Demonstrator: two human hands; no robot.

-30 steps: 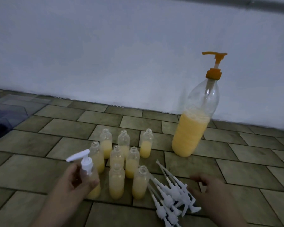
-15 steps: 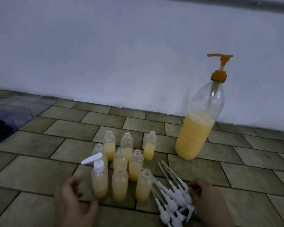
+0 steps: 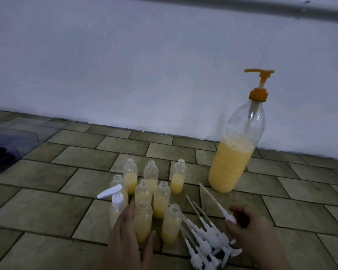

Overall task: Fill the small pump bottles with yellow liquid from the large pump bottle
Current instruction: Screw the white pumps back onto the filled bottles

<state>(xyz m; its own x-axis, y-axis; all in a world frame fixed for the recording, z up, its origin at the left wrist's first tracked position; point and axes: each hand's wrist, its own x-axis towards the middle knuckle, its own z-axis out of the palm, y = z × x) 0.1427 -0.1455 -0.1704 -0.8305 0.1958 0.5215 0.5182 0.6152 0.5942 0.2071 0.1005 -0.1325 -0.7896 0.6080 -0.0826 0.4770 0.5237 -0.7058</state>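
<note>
1. Tiled floor (image 3: 47, 207) by a white wall; the large pump bottle (image 3: 230, 162) stands at right, untouched.
2. The left hand (image 3: 125, 242) has let go of the capped small bottle (image 3: 116, 209) and now reaches around the next open bottle (image 3: 143, 221), fingers spread, thumb on its other side.
3. The right hand (image 3: 248, 228) has pinched up one white pump (image 3: 215, 201) from the pile (image 3: 207, 244): capping continues.

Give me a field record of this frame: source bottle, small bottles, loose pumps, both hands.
source: large pump bottle, upright by the wall, roughly half full of yellow liquid
capped: one small bottle with white pump
uncapped: eight open small bottles, all part filled
loose pumps: white pile on the tiled floor
left hand: reaching around a front open bottle
right hand: pinching one pump, lifted from the pile
</note>
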